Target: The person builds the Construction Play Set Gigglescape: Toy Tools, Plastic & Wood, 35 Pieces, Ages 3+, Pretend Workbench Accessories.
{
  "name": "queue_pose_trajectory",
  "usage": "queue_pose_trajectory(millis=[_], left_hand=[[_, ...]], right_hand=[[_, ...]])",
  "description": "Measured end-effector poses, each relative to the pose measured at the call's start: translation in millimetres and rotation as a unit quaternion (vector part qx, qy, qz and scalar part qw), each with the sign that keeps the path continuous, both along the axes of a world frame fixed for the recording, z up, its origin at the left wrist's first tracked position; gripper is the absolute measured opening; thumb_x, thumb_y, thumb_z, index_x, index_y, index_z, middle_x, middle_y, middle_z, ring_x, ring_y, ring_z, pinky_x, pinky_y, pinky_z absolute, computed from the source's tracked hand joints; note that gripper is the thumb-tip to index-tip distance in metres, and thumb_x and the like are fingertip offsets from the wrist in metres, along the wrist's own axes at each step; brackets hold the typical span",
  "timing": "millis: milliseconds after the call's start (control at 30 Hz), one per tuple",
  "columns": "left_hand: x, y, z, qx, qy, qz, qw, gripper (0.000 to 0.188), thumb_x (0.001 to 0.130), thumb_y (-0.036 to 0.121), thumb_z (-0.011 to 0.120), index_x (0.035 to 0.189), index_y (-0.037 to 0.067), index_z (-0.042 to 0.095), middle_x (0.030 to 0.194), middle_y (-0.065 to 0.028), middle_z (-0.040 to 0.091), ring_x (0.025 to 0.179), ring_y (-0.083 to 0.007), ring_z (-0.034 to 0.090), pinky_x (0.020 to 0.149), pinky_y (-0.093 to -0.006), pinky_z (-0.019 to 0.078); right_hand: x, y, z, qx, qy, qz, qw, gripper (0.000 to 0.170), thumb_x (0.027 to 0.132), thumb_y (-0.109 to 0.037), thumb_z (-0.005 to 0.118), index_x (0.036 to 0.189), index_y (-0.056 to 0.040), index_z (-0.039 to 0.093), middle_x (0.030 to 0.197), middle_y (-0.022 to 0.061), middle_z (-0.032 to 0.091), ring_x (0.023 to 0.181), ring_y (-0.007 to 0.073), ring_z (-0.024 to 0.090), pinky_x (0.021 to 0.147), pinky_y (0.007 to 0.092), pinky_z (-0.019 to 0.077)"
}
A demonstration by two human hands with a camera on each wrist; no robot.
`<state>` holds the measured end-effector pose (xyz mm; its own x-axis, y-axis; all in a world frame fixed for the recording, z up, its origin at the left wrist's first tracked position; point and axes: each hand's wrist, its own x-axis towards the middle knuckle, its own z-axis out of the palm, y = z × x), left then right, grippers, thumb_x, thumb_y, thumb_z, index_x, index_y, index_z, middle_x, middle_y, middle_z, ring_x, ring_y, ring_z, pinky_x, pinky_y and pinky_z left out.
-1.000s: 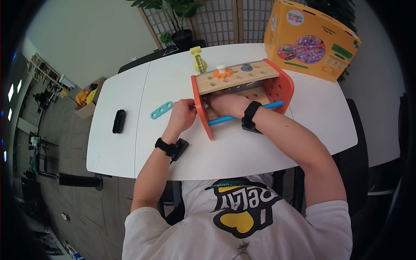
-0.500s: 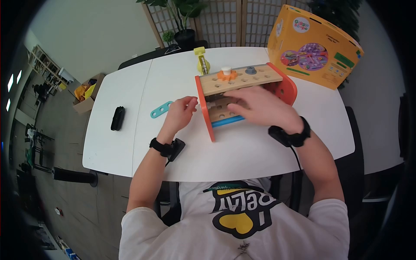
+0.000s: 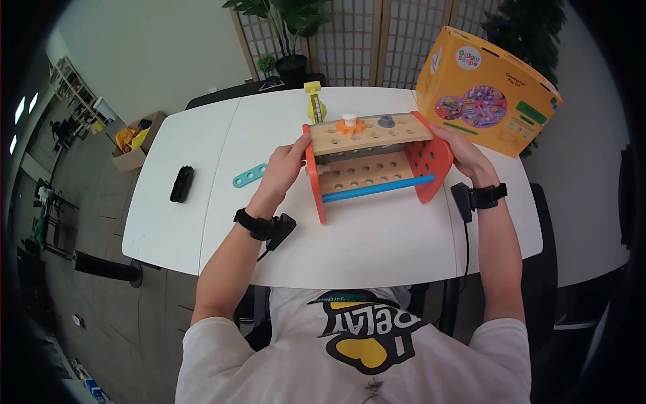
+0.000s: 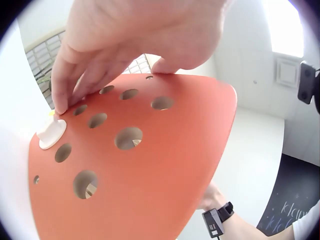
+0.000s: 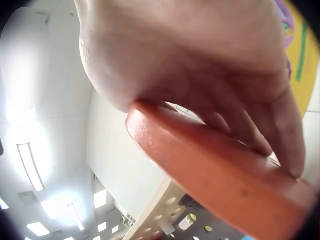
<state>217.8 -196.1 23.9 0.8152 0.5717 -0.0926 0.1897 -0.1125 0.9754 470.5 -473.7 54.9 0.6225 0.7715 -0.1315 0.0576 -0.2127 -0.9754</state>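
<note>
A toy workbench with wooden perforated boards (image 3: 397,132), red side panels and a blue rod (image 3: 377,188) stands on the table. The left hand (image 3: 282,171) grips the top of its left panel (image 4: 150,165), thumb and fingers on the panel's edge and outer face. A white peg head (image 4: 52,134) sits in that panel near the fingertips. At the other end the right hand (image 3: 464,152) holds the right panel (image 5: 215,175) from its top edge. On the top board are an orange gear (image 3: 350,128) with a white peg and a grey nut (image 3: 385,121).
Left of the workbench lies a teal strip with holes (image 3: 249,176), and farther left a black object (image 3: 182,184). A yellow-green toy (image 3: 315,104) stands behind the bench. The large yellow box (image 3: 488,91) is at the back right of the white table (image 3: 350,256).
The right hand has come out from inside the workbench and now grips its right panel. The left hand has moved up onto the left panel's top. The workbench has turned slightly.
</note>
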Motion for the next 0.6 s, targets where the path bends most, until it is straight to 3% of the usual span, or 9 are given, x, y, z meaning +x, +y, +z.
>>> queue_pose_trajectory(millis=[167,233,433,533,600], left_hand=[[-6.4,17.8,1.3,0.039,-0.084,-0.015,0.996,0.064,0.105,0.042,0.057,0.143,-0.010,0.056,0.131,-0.0196,0.068,0.125,-0.0241,0.062,0.108,-0.0346,0.0446],[-10.8,19.4,4.6,0.063,-0.123,-0.017,0.990,0.062,0.104,0.035,0.061,0.148,-0.008,0.051,0.131,-0.0182,0.069,0.124,-0.0223,0.062,0.110,-0.0342,0.0433],[-22.6,23.1,9.7,0.012,-0.167,-0.072,0.983,0.066,0.097,0.016,0.072,0.155,0.001,0.045,0.156,-0.0173,0.050,0.142,-0.0240,0.051,0.121,-0.0383,0.0366],[-24.9,26.2,9.5,0.086,-0.174,-0.111,0.975,0.070,0.092,0.012,0.077,0.155,0.006,0.047,0.166,-0.0147,0.036,0.150,-0.0274,0.041,0.124,-0.0424,0.0340],[-26.2,29.5,3.1,0.135,-0.169,-0.132,0.967,0.073,0.088,0.010,0.080,0.154,0.010,0.050,0.167,-0.0126,0.035,0.152,-0.0286,0.039,0.124,-0.0432,0.0325]], right_hand=[[-11.9,2.6,-1.8,0.074,-0.006,0.047,0.996,0.053,0.113,-0.036,0.041,0.151,0.0006,0.048,0.141,0.0115,0.061,0.127,0.0180,0.059,0.111,0.0329,0.0435],[-11.1,3.9,-6.0,0.102,-0.030,0.054,0.993,0.056,0.111,-0.032,0.047,0.157,-0.0005,0.040,0.144,0.0108,0.059,0.128,0.0189,0.058,0.112,0.0335,0.0421],[-16.2,-3.7,-21.7,0.128,-0.088,0.042,0.987,0.075,0.103,-0.021,0.063,0.164,-0.0024,0.024,0.152,0.0149,0.053,0.136,0.0237,0.054,0.116,0.0376,0.0391],[-19.6,-11.1,-29.9,0.140,-0.089,0.065,0.984,0.084,0.099,-0.015,0.069,0.165,-0.0043,0.019,0.153,0.0165,0.053,0.137,0.0250,0.054,0.116,0.0387,0.0403],[-18.1,-14.0,-39.9,0.134,-0.082,0.060,0.986,0.089,0.095,-0.007,0.072,0.166,-0.0055,0.018,0.152,0.0169,0.054,0.136,0.0252,0.056,0.115,0.0387,0.0419]])
